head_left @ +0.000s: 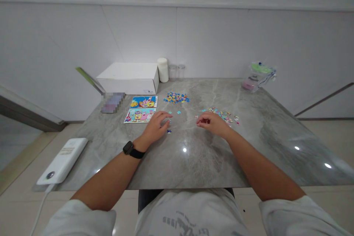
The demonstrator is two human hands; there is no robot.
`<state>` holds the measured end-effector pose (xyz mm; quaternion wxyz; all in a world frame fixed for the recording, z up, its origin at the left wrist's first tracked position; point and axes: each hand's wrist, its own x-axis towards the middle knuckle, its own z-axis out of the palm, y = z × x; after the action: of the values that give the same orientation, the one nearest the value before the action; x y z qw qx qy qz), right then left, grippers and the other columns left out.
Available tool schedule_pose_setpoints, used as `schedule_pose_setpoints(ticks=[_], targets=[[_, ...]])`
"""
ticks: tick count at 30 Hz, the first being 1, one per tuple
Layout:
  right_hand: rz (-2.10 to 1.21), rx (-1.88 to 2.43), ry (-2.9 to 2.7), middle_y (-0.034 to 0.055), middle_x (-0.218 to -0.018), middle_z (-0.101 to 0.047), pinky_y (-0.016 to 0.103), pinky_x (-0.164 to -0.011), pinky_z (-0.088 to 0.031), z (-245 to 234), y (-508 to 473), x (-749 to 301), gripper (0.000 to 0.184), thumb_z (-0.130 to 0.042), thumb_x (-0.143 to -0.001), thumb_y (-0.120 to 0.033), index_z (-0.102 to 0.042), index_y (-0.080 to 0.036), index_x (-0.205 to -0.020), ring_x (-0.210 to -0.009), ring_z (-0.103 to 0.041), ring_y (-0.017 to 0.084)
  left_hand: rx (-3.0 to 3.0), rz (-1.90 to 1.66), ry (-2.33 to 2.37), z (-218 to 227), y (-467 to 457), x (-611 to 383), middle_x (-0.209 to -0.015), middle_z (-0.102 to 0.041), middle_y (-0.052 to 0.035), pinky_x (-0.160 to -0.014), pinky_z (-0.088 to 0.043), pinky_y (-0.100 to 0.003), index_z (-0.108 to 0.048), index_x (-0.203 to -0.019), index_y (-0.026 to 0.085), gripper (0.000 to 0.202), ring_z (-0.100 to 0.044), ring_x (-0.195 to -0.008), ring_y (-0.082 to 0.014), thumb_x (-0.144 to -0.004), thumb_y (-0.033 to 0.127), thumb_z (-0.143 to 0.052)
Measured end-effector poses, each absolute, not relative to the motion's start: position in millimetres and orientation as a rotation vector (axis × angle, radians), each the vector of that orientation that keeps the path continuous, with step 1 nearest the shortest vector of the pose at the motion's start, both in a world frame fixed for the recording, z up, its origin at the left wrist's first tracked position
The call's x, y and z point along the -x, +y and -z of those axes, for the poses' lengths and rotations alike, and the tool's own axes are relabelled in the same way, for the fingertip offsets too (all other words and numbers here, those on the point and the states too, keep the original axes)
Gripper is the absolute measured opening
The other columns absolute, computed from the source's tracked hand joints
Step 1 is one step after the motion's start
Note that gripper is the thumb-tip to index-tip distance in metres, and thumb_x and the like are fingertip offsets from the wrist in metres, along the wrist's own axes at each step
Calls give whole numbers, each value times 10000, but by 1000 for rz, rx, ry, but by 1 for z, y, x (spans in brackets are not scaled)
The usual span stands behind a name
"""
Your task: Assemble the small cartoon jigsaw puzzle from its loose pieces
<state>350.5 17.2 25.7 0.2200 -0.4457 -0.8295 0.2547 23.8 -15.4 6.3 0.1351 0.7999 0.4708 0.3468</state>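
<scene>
1. Grey table (pixel 190 169), marble-patterned, stands against a pale panelled wall (pixel 221 37).
2. Left hand (pixel 156 128): positioned over the table, left of centre. The fingers are loosely bent, with index finger and thumb parted. A small puzzle piece shows between their tips; whether it is gripped cannot be told. The wrist carries a black watch (pixel 128 148).
3. Right hand (pixel 214 122): positioned at the near left edge of the pastel pile (pixel 221 113) of puzzle pieces. The fingers are curled inward with the tips drawn together; whether they hold a piece cannot be told (the tips hide the spot).
4. Loose pieces: two light-blue pieces (pixel 179 112) lie just beyond the left fingertips. One dark-blue piece (pixel 169 131) lies just nearer than the left thumb.
5. Second pile: blue-and-yellow pieces (pixel 177 98) lie heaped farther back, between the two hands.
6. Picture cards: the blue card (pixel 142 102) lies directly behind the pastel card (pixel 138 115), which is partly covered by the left hand.
7. Rear items: a white box (pixel 127 77), a white roll (pixel 163 70) and two clear jars (pixel 173 73) stand near the wall. A plastic bag (pixel 256 77) sits at the far right corner.
</scene>
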Motion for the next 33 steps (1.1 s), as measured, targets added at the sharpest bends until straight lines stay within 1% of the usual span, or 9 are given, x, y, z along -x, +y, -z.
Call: schedule_pose_setpoints(ticks=[5,9,11,13,16,18,22,26,33], targets=[[-1036,1200,-1970,21,-823,-711,297,-687,-473,1,10,-331,212,-757,-832,-417,-782,-214,-889,-717,-609,165,-2340,-980,1239,-34,-23,-43,-1256,-700,-91,-1134,-488,-457,-709,-1233,242,258,-635,-1231,-241,-1016,278,-572],[-1277,1121,-1691,6,-768,-703,299,-665,-454,7,5,-327,370,-832,-750,-543,-749,-206,-879,-688,-595,159,-2235,-1007,1198,-49,-29,-66,-1205,-717,-84,-1087,-510,-439,-708,-1196,241,219,-659,-1181,-239,-1005,288,-611],[-1354,1068,-1568,0,-773,-697,294,-666,-447,3,1,-325,409,-870,-718,-557,-736,-206,-878,-691,-589,150,-2180,-1003,1208,-46,-31,-80,-1125,-720,-73,-1018,-532,-414,-711,-1140,228,185,-672,-1095,-229,-982,301,-649],[-1399,1041,-1463,-16,-747,-667,279,-632,-419,-3,-3,-322,429,-896,-697,-558,-728,-209,-880,-661,-555,132,-2124,-1012,1211,-38,-32,-91,-1068,-711,-58,-958,-534,-383,-707,-1096,217,176,-667,-1028,-215,-962,327,-680],[-1454,1021,-1359,-41,-685,-594,263,-555,-351,-9,-8,-318,458,-918,-672,-576,-717,-217,-873,-594,-475,110,-2007,-1083,1245,-25,-37,-104,-975,-692,-40,-872,-515,-343,-700,-1032,200,180,-640,-935,-195,-935,352,-702],[-1479,1000,-1328,-43,-681,-579,261,-538,-337,-11,-11,-314,478,-925,-656,-589,-710,-221,-873,-584,-456,108,-1919,-1103,1248,-19,-41,-109,-932,-685,-33,-824,-496,-320,-700,-1008,196,195,-619,-879,-181,-941,378,-687],[-1465,953,-1344,-33,-714,-602,264,-580,-384,-10,-15,-308,487,-941,-644,-580,-703,-224,-876,-633,-496,119,-1684,-1106,1203,-14,-48,-114,-881,-679,-19,-727,-451,-282,-700,-974,184,277,-577,-773,-148,-962,454,-639],[-1441,922,-1397,-19,-743,-630,282,-633,-435,-8,-17,-305,468,-948,-653,-560,-701,-230,-875,-691,-547,143,-1447,-1114,1116,-13,-48,-116,-807,-644,-1,-676,-408,-267,-690,-906,173,370,-539,-713,-130,-932,541,-669],[-1428,864,-1519,5,-811,-678,297,-680,-480,-6,-20,-309,410,-893,-745,-540,-725,-232,-956,-743,-607,160,-1236,-1137,1102,-13,-47,-114,-773,-626,3,-677,-420,-260,-682,-839,180,320,-536,-701,-128,-868,496,-722]])
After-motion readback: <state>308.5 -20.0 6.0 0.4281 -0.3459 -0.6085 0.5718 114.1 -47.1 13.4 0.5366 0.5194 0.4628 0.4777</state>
